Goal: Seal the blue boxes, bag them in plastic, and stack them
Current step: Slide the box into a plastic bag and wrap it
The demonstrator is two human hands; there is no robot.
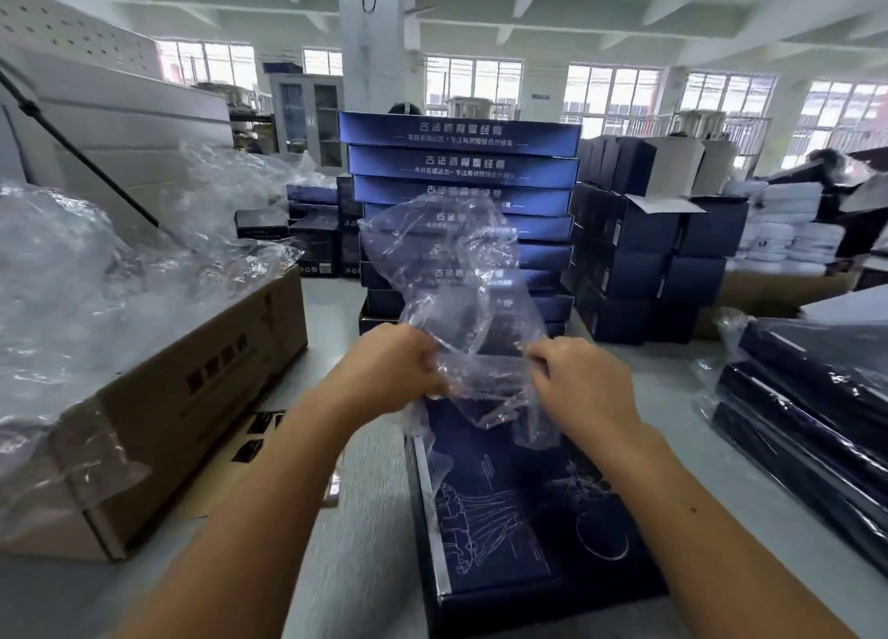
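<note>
Two bare forearms are shown, the left forearm [269, 494] and the right forearm [711, 518], each uncovered from the lower edge of the view to the wrist. A small dark spot [693, 510] is seen on the right forearm's upper side. The bare left grip [384, 369] and bare right grip [584, 379] are shown slightly blurred.

white pillar [375, 37] centre, barred windows [610, 95] along far wall, beamed ceiling [576, 4], glass-door cabinet [310, 119].

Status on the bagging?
Left hand, right hand both pinch plastic bag over blue box far end. Box lies unbagged on table. Nothing blocking.
</note>
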